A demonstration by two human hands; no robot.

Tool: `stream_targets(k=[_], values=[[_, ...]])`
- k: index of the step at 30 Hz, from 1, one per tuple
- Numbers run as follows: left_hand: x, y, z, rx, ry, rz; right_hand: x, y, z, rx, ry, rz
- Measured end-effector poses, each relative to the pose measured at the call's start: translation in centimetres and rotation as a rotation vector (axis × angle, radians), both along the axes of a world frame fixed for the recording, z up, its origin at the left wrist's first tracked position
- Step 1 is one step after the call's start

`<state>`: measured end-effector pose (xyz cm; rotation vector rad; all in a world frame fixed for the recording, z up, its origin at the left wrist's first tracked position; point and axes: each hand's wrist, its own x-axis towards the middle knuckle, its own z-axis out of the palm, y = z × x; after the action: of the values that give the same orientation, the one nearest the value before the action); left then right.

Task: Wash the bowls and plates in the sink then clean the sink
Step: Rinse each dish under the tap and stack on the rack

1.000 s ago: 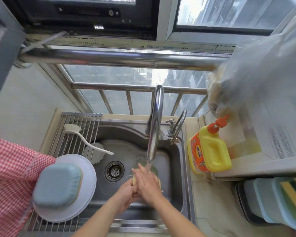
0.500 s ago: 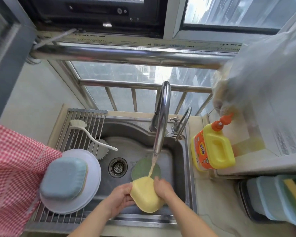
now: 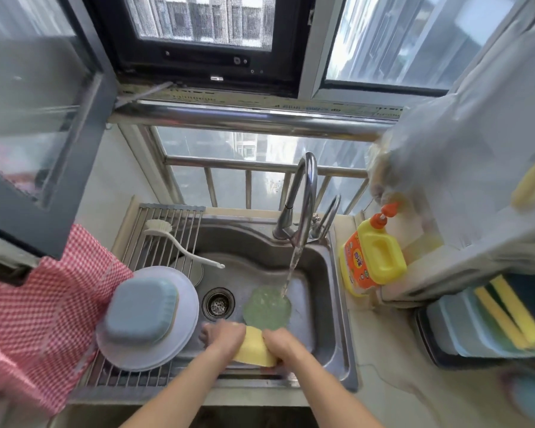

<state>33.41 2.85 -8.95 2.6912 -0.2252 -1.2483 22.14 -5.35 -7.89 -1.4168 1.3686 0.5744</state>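
Dish washing is midway: a yellow bowl [image 3: 254,347] sits low in the sink [image 3: 328,273], gripped between the left hand [image 3: 224,335] and right hand [image 3: 280,342], probably tilted to drain or scrub away from the stream. Water from the faucet [image 3: 306,193] falls on a green plate [image 3: 267,307] lying flat, likely to rinse it. Washed pieces, a blue bowl [image 3: 141,310] upturned on a white plate [image 3: 179,344], drain on the rack [image 3: 167,223]. Fingertips and any sponge are hidden behind the bowl.
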Motion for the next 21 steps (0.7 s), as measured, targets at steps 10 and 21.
stream_targets(k=[10, 21], values=[[8.1, 6.4, 7.2, -0.670, -0.640, -0.095, 8.7, 5.6, 7.1, -0.364, -0.446, -0.041], [13.3, 14.6, 4.1, -0.342, -0.768, -0.373, 15.6, 12.9, 5.3, -0.485, -0.396, 0.374]])
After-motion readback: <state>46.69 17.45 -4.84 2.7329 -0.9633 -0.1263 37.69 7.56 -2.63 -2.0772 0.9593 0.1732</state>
